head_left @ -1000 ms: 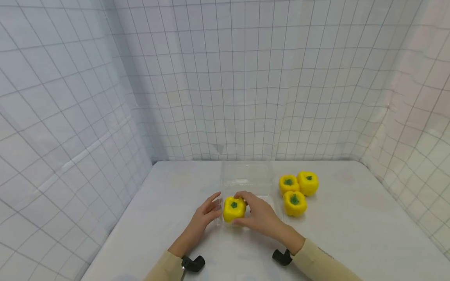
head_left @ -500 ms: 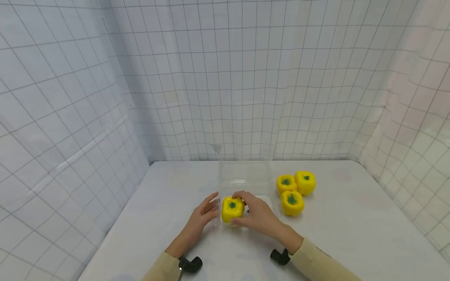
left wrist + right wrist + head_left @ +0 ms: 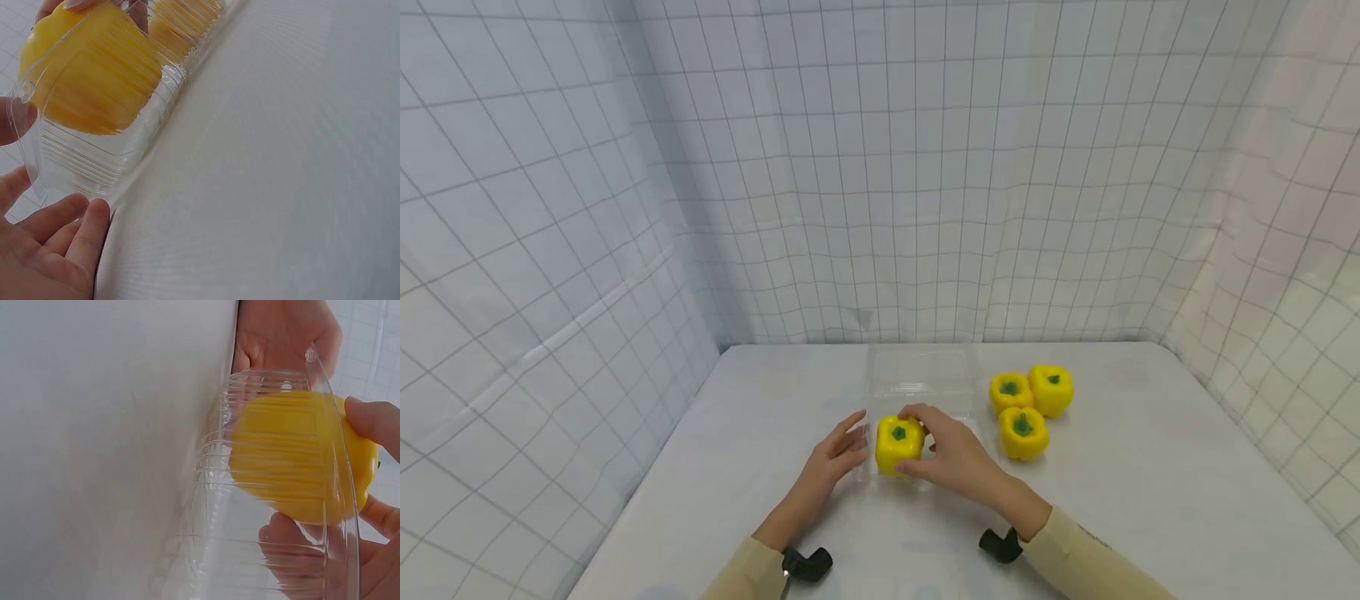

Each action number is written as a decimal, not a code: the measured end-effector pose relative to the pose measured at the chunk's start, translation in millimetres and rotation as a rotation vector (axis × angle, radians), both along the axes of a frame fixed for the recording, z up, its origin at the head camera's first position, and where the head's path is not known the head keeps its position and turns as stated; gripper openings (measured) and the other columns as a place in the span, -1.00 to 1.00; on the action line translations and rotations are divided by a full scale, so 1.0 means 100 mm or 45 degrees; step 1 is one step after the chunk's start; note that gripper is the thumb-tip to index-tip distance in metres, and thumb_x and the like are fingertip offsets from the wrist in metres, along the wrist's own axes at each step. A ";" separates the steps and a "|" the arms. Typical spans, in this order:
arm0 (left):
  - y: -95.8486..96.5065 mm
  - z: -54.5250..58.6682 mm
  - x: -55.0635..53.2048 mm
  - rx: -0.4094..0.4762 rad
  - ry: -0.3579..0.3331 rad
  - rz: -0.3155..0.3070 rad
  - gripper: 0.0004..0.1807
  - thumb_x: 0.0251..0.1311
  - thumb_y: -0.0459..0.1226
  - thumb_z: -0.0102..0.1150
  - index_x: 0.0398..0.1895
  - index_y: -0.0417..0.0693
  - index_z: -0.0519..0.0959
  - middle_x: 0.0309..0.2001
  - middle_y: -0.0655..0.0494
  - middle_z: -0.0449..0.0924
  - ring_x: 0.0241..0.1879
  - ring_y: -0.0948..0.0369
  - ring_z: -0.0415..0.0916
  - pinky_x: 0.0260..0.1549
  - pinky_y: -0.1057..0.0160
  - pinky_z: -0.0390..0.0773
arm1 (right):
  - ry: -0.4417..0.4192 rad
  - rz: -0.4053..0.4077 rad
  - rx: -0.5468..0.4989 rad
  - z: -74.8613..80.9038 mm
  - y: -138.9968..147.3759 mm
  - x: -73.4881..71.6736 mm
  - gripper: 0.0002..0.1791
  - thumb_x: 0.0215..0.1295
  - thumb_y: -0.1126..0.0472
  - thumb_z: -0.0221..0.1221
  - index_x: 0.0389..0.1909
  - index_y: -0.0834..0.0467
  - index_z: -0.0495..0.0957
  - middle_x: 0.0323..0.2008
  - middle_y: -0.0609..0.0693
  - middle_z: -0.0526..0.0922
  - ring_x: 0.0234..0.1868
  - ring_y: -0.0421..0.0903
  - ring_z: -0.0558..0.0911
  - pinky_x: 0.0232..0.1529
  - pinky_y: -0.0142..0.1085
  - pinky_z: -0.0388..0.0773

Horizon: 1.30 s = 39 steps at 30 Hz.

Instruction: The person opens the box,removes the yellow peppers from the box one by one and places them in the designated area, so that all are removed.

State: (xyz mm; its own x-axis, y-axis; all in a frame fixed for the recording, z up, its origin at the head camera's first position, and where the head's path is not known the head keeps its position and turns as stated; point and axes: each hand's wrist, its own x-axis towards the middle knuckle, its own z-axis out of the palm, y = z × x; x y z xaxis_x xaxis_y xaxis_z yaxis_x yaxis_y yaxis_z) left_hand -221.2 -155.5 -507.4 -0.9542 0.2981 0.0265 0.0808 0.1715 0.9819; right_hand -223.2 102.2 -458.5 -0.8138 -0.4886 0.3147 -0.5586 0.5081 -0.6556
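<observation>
A yellow bell pepper (image 3: 898, 450) with a green stem stands at the left end of a clear plastic clamshell container (image 3: 84, 159). My right hand (image 3: 958, 458) grips it, thumb at the near side and fingers at the far side. Through the clear wall in the right wrist view, the lower part of the pepper shows inside the container, its top above the rim. My left hand (image 3: 833, 457) is at the container's left end, fingers relaxed, with the thumb right at the rim and lower fingertips beside the base in the left wrist view.
The container's transparent lid (image 3: 921, 369) lies folded back toward the rear table edge. To the right, three more yellow bell peppers (image 3: 1023, 433) stand clustered on the white table (image 3: 1120, 500). Grid-patterned curtains (image 3: 880, 167) enclose the back and sides.
My right hand and the pepper in it have shifted slightly right and away from me. My left hand stays by the container. The three peppers at the right have not moved.
</observation>
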 end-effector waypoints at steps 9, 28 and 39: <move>-0.01 -0.01 -0.01 0.000 0.007 -0.013 -0.32 0.45 -0.13 0.08 0.59 0.22 0.14 0.50 -0.04 0.22 0.48 -0.03 0.15 0.36 -0.21 0.21 | 0.015 0.001 -0.017 0.00 0.03 0.00 -0.26 0.14 -0.18 0.43 0.30 -0.10 0.39 0.18 -0.28 0.51 -0.02 -0.27 0.55 -0.07 -0.23 0.65; 0.00 -0.01 -0.03 0.008 0.001 -0.001 -0.33 0.46 -0.17 0.05 0.59 0.21 0.14 0.48 -0.05 0.26 0.45 -0.01 0.20 0.36 -0.19 0.23 | 0.028 0.010 -0.039 0.08 0.07 -0.01 -0.28 0.13 -0.13 0.45 0.30 -0.10 0.40 0.17 -0.31 0.52 -0.05 -0.26 0.55 -0.06 -0.17 0.66; 0.01 0.03 0.01 0.012 0.007 0.007 -0.34 0.46 -0.18 0.06 0.58 0.21 0.16 0.47 -0.07 0.28 0.45 -0.03 0.21 0.35 -0.23 0.21 | 0.006 0.020 -0.021 0.10 0.10 -0.01 -0.29 0.13 -0.13 0.45 0.29 -0.10 0.43 0.15 -0.33 0.53 -0.07 -0.25 0.54 -0.05 -0.15 0.66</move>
State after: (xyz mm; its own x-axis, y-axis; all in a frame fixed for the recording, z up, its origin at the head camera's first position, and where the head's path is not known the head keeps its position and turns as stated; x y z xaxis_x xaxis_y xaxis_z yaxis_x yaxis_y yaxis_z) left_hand -220.6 -154.6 -504.1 -0.9556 0.2926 0.0345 0.0852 0.1624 0.9830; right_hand -224.2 112.0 -448.5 -0.8044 -0.4962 0.3266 -0.5697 0.4885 -0.6609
